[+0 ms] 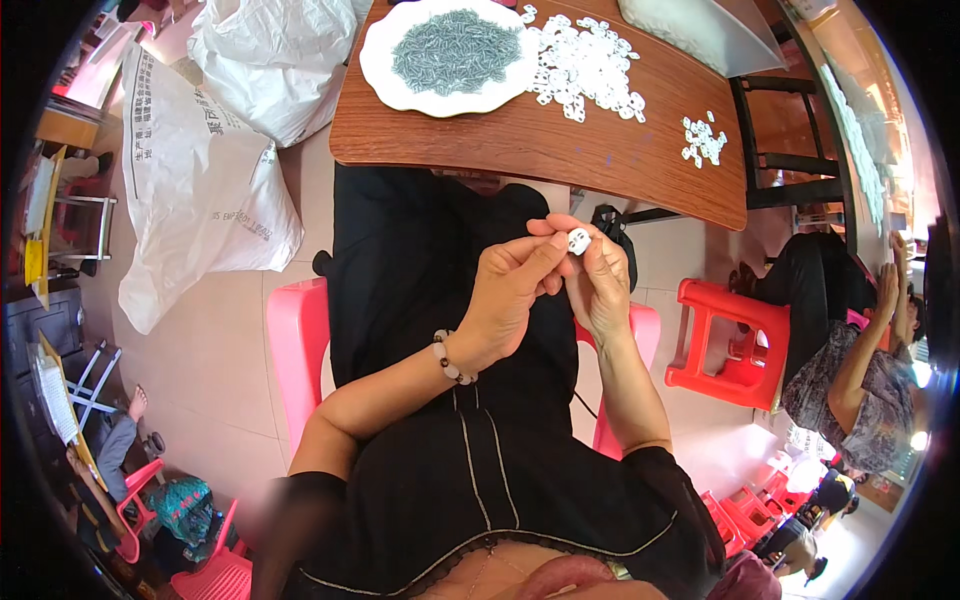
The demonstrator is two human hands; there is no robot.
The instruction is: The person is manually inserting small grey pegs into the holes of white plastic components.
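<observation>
Above my lap, just short of the table edge, both hands meet around a small white plastic piece (579,240) with dark holes in it. My left hand (505,295), with a beaded bracelet at its wrist, is closed, its thumb and fingertips pinching at the piece's left side. My right hand (602,285) grips the piece from the right, its thumb beside it. Fingers hide part of the piece. On the brown table (450,140) ahead stands a white scalloped plate (385,88) with a heap of small slender grey parts (455,50).
Right of the plate lie a large pile of white pieces (585,65) and a smaller cluster (703,143). White sacks (200,200) stand at left. A red stool (730,345) and a seated person (850,390) are at right. I sit on a pink chair (298,340).
</observation>
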